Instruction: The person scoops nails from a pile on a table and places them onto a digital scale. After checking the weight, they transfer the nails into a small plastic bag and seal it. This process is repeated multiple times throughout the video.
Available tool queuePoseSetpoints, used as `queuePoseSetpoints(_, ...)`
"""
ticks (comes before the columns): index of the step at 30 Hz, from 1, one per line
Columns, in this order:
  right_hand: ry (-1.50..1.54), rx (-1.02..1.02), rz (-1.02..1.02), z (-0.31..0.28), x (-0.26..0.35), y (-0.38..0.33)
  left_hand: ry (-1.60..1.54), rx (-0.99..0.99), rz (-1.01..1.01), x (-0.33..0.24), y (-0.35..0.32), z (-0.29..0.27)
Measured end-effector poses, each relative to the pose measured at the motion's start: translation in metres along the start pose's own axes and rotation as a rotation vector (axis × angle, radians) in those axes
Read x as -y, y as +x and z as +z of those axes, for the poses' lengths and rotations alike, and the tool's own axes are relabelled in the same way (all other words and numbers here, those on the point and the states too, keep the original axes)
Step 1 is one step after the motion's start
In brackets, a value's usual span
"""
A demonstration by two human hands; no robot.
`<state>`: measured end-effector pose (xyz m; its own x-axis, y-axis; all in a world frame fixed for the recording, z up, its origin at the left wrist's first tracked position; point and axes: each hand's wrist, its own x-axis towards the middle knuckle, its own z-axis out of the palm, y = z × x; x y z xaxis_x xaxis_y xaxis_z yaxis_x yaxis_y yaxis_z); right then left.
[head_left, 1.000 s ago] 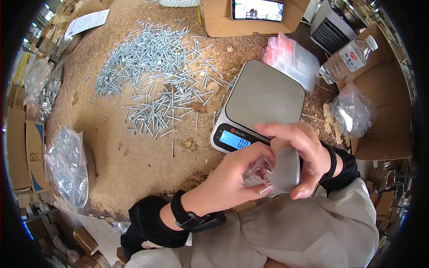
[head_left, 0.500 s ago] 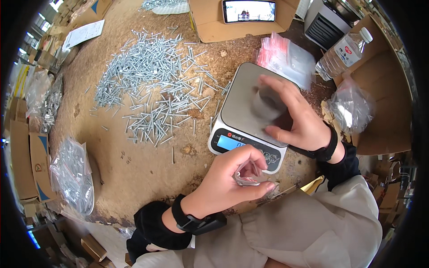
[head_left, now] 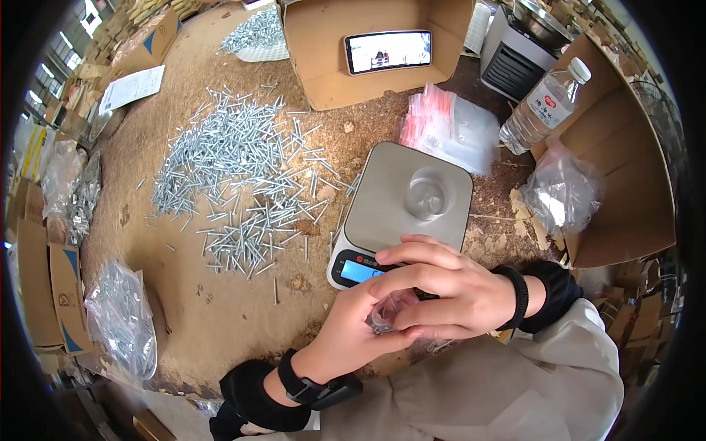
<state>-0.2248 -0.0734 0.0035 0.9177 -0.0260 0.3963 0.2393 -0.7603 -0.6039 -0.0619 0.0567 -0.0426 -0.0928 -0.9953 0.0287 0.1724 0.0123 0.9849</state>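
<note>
My left hand is curled around a small clear plastic bag, in front of the scale. Over it lies my right hand, its bent fingers on the bag and partly covering it; its fingertips are partly hidden. Just beyond my hands is a digital scale with a steel plate and a lit blue display. On the plate's right side stands a small round clear cup, with no screws visible in it. A wide heap of silver screws is spread left of the scale.
Behind the scale lie red-edged zip bags beside a water bottle. An open cardboard box holds a phone. A filled bag of screws lies at the left edge; a crumpled clear bag sits at right.
My right hand has left the cup on the scale and come down to the bag in my left hand. The cup now stands uncovered, and the view has tilted slightly.
</note>
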Motion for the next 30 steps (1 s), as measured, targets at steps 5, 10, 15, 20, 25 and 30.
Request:
queuePoseSetpoints(5,0.078,-0.031,0.027,0.003,-0.005,-0.003,-0.038,-0.001,0.006,0.002,-0.001,0.001)
queuePoseSetpoints(10,-0.056,-0.049,-0.031,0.0,-0.004,-0.003,-0.049,0.049,-0.049,-0.001,0.0,0.001)
queuePoseSetpoints(15,-0.253,-0.252,-0.023,-0.015,-0.002,0.0,-0.113,0.026,-0.017,0.001,-0.001,0.003)
queuePoseSetpoints(20,-0.44,-0.195,-0.114,-0.003,-0.005,-0.005,-0.146,0.045,-0.011,-0.005,0.001,0.003)
queuePoseSetpoints(25,-0.372,-0.166,-0.129,0.0,-0.004,-0.004,-0.187,0.075,-0.038,-0.008,0.001,0.003)
queuePoseSetpoints(30,-0.28,-0.088,-0.135,-0.004,-0.004,-0.002,-0.275,0.062,0.022,-0.004,0.0,0.005)
